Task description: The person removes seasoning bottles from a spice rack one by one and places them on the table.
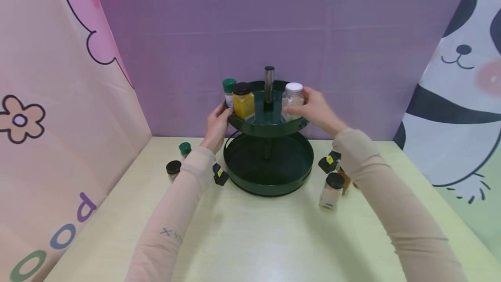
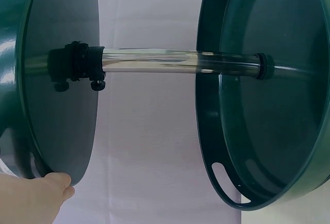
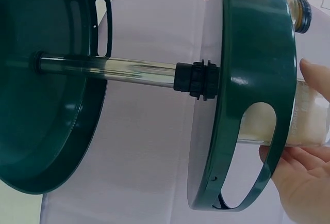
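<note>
A dark green two-tier round rack stands on the table, its upper tray (image 1: 266, 131) above a wider-looking lower tray (image 1: 270, 187). My left hand (image 1: 216, 127) grips the left rim of the upper tray; its fingertips (image 2: 60, 178) show at that edge in the left wrist view. On the tray's right side, my right hand (image 1: 322, 110) holds a clear jar (image 3: 311, 115) of pale contents with a white lid (image 1: 293, 87). Thumb and fingers lie on opposite sides of the jar. A black-lidded jar of yellow contents (image 1: 243, 104) and a green-capped bottle (image 1: 229, 86) stand near the left hand.
A metal post (image 1: 268, 82) rises through the upper tray. On the table at right stands a black-lidded jar (image 1: 330, 194), with a brown item (image 1: 346, 182) partly behind the sleeve. At left are another black-lidded jar (image 1: 173, 169) and a green-capped bottle (image 1: 185, 149), partly hidden by the arm.
</note>
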{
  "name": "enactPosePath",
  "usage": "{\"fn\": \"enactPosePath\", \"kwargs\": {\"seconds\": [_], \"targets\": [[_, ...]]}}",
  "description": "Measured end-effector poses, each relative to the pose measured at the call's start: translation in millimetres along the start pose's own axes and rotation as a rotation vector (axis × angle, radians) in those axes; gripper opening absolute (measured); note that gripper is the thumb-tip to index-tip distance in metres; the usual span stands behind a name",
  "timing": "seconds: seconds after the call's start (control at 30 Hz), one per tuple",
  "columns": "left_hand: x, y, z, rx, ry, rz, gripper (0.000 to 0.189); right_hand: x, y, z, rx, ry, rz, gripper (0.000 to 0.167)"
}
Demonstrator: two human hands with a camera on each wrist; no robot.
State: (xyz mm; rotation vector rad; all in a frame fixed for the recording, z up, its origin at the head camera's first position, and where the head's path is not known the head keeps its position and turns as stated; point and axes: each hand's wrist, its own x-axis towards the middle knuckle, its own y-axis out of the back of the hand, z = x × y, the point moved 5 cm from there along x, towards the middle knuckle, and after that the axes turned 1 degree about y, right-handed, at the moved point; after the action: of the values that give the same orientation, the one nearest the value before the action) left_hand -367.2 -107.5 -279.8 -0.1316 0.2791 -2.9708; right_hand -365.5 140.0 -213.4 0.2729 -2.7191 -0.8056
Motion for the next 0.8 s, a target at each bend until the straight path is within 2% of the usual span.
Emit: {"fn": "enactPosePath", "kwargs": {"seconds": [0.23,0.6,0.8], "targets": [[1.5,-0.4,0.9,-0.013,-0.004,0.004,0.055,0.7,-2.4,-2.1,-0.083,-0.008,0.037,0.068],[0.3,1.1,-0.5,0.007,0.007,-0.002,0.055,0.6,-3.4,-1.9,-0.073,-0.020,0.067,0.066],[1.7,-0.1,0.5,-0.015,-0.015,0.000,0.054,0.5,-1.6,-1.7,-0.057,-0.048,0.094,0.067]]}}
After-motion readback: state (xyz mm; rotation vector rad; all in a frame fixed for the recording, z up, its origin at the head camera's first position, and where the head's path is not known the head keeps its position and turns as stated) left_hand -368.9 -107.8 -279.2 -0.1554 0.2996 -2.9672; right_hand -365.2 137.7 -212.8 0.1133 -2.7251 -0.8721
